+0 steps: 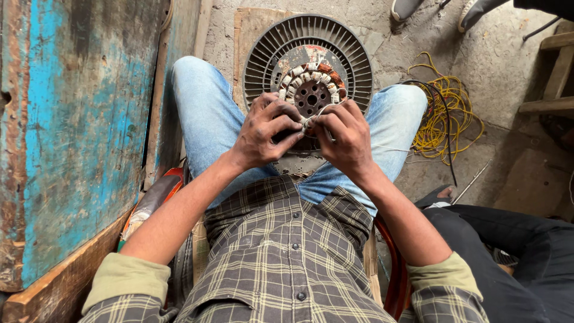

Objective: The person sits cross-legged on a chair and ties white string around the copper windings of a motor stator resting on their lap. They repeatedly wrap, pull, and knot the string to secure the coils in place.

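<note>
Head view, looking down over a plaid shirt and jeans. A round grey finned motor housing [308, 69] rests propped between the person's knees, face tipped up toward the camera; judged, the knees pin it so both hands stay free for fine work. At its centre sits the stator ring [311, 90] of copper coils wrapped in white tape.

The left hand [263, 134] is curled closed at the near rim of the housing, fingertips pinching a pale cord [311, 119] at the coil ring. The right hand [347, 140] meets it from the other side, fingers bent tight on the same cord; a thin strand trails off past the right knee. The hands touch each other over the near part of the stator and hide it.

Edges and room: left of the housing, a worn blue-painted wooden panel [78, 131] stands close against the left thigh, so little elbow room there. Right of the housing, a loose tangle of yellow wire [445, 116] with a black cable lies on the concrete floor [508, 66], open ground. Another person's dark-trousered leg [508, 257] crowds the near right. Beyond the housing, shoes and a wooden frame edge the floor.
</note>
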